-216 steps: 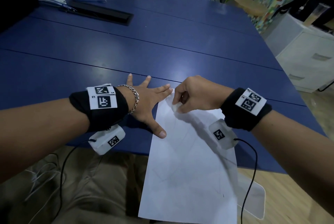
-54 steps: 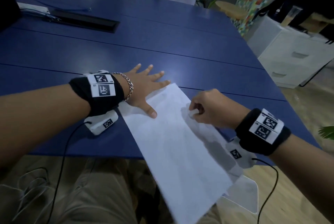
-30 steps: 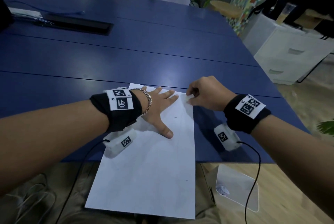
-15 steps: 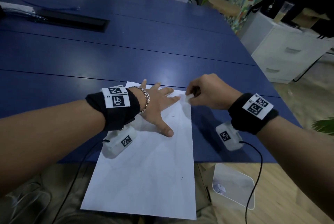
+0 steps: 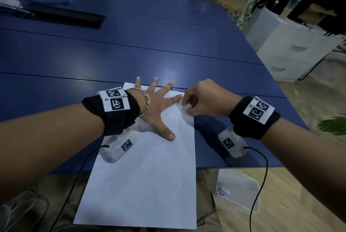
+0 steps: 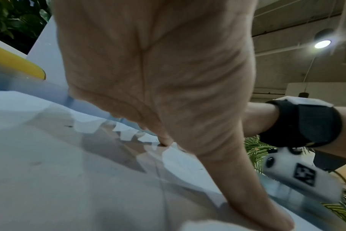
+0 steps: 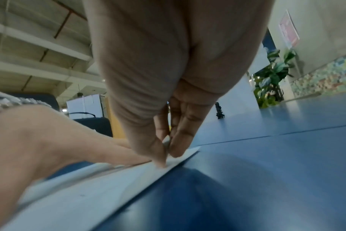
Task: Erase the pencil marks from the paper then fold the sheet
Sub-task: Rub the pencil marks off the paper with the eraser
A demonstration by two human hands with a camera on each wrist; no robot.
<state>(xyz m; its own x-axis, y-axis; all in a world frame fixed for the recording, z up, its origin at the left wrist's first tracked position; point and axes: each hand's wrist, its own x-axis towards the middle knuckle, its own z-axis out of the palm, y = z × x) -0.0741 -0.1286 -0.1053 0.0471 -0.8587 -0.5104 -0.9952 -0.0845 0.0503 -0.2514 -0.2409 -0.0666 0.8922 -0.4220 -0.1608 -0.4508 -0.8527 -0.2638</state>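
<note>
Paper (image 5: 146, 171) lay flat on the blue table (image 5: 131, 48), its near part overhanging the near edge. Left hand (image 5: 157, 108) rested on the far end of the sheet, fingers straight and spread, palm down. Right hand (image 5: 204, 100), just right of it at the far right corner, pinched a small white eraser (image 7: 166, 141) between thumb and fingertips. Clear bin (image 5: 241, 188) on the floor at near right held crumpled white scrap (image 5: 223, 191).
</note>
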